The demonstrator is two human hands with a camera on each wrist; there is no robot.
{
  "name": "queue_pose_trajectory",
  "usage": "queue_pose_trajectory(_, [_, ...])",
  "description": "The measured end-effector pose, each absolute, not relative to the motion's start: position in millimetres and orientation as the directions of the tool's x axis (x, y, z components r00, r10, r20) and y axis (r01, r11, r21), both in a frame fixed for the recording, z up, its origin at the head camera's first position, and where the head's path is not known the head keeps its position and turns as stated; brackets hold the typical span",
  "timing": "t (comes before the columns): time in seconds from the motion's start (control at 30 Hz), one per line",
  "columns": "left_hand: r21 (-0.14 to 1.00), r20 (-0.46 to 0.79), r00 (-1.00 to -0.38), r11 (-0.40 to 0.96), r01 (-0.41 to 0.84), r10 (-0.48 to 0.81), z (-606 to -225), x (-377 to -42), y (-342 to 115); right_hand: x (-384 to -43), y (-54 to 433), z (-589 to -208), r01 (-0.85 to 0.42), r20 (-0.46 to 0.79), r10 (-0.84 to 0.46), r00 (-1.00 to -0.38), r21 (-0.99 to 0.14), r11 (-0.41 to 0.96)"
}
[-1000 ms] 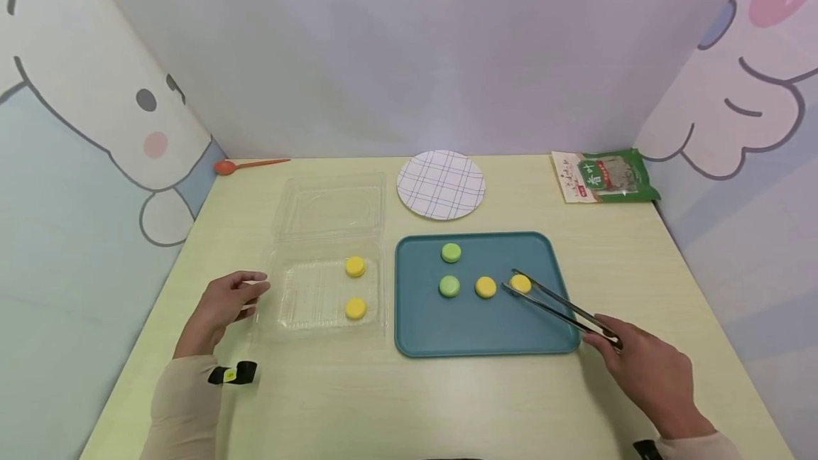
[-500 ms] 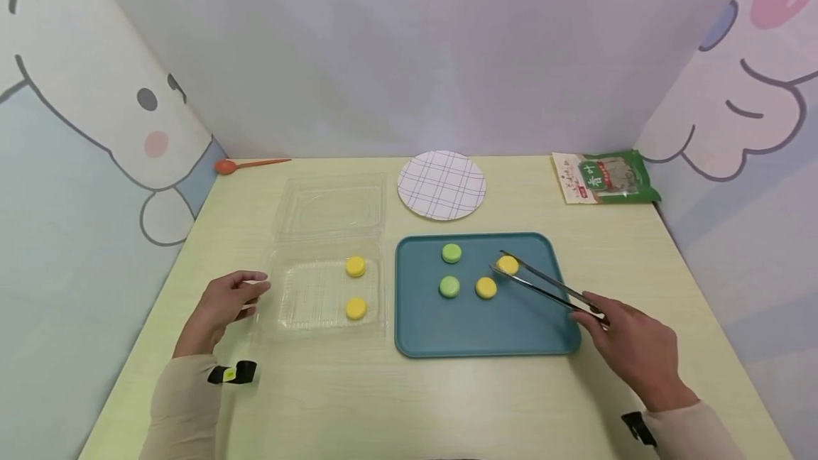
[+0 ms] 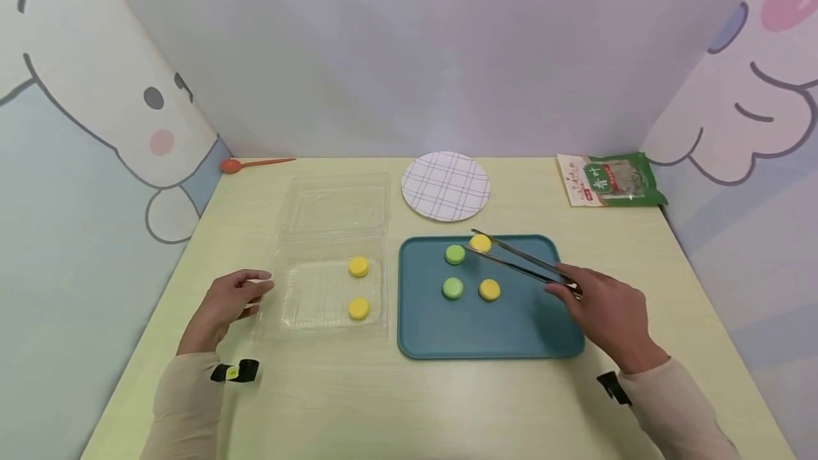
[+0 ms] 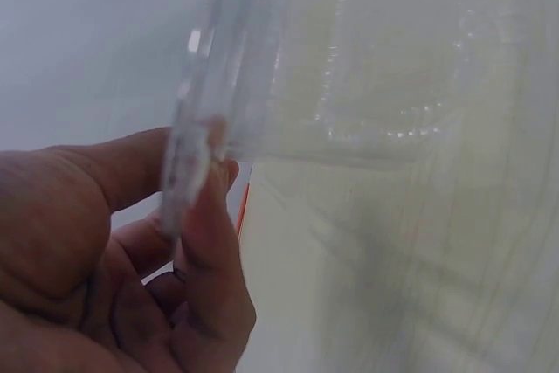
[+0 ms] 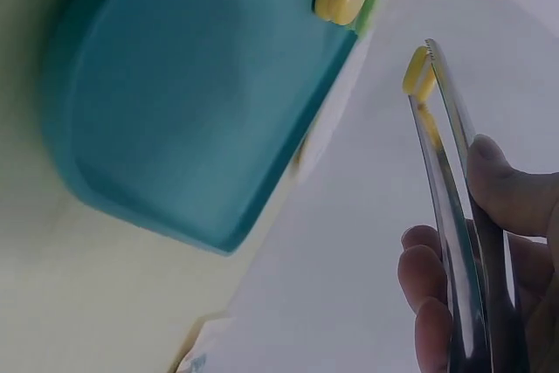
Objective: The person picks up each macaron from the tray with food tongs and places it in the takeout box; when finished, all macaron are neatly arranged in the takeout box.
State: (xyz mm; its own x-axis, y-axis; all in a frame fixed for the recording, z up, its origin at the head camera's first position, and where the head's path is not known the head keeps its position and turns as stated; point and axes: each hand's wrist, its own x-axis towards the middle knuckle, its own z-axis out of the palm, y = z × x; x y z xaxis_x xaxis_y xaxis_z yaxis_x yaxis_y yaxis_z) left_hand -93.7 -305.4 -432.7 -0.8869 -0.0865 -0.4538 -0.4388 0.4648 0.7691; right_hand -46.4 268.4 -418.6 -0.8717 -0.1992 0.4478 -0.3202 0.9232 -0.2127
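Note:
My left hand [image 3: 230, 298] pinches the left edge of a clear hinged plastic container [image 3: 309, 297], whose lid lies back. Two yellow macarons [image 3: 358, 308] sit at the container's right side. My right hand [image 3: 607, 314] grips metal tongs [image 5: 444, 189], whose tips hold a yellow macaron [image 3: 481, 243] raised over the far part of the blue tray [image 3: 498, 336]. Two green macarons [image 3: 453, 288] and another yellow macaron [image 3: 489, 289] lie on that tray. In the left wrist view, the thumb and fingers close on the container's rim [image 4: 188, 163].
Behind the tray lies a round checked plate [image 3: 446, 187]. A green and white food packet [image 3: 613, 179] rests at the back right, and an orange spoon [image 3: 255, 163] at the back left. Walls stand along the table's back and sides.
The right hand has moved left and away from the body, and the tongs have carried the yellow macaron up from the tray's right side. The left hand stays at the container's edge.

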Motion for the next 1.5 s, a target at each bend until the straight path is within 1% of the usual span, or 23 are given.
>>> queue_pose_trajectory(0.2, [0.765,-0.455,-0.885,0.466,-0.445,-0.098,-432.7,-94.7,-304.6,-59.9,251.1,-416.2,-0.383,0.436,-0.260,-0.861,-0.222,0.896])
queue_pose_trajectory(0.43, [0.760,-0.465,-0.878,0.459,-0.460,-0.111,-434.3,-94.8,-304.4,-72.6,221.7,-413.9,-0.399,0.369,-0.293,-0.882,-0.255,0.881])
queue_pose_trajectory(0.6, [0.764,-0.459,-0.882,0.460,-0.452,-0.104,-434.8,-95.3,-304.6,-81.4,200.1,-409.2,-0.430,0.354,-0.333,-0.874,-0.243,0.869])
queue_pose_trajectory(0.83, [0.763,-0.458,-0.884,0.468,-0.446,-0.096,-434.4,-95.8,-304.4,-91.4,172.0,-399.6,-0.501,0.334,-0.411,-0.849,-0.258,0.826])
queue_pose_trajectory(1.07, [0.764,-0.457,-0.884,0.467,-0.445,-0.096,-433.0,-96.6,-304.0,-104.3,147.6,-402.2,-0.571,0.375,-0.480,-0.793,-0.182,0.801])
queue_pose_trajectory(1.37, [0.760,-0.468,-0.877,0.456,-0.462,-0.108,-432.7,-96.0,-302.7,-115.8,123.4,-409.5,-0.631,0.387,-0.540,-0.748,-0.159,0.759])
queue_pose_trajectory(1.5, [0.758,-0.461,-0.880,0.467,-0.456,-0.111,-433.8,-95.9,-303.1,-120.4,114.2,-412.5,-0.637,0.371,-0.554,-0.745,-0.149,0.756])
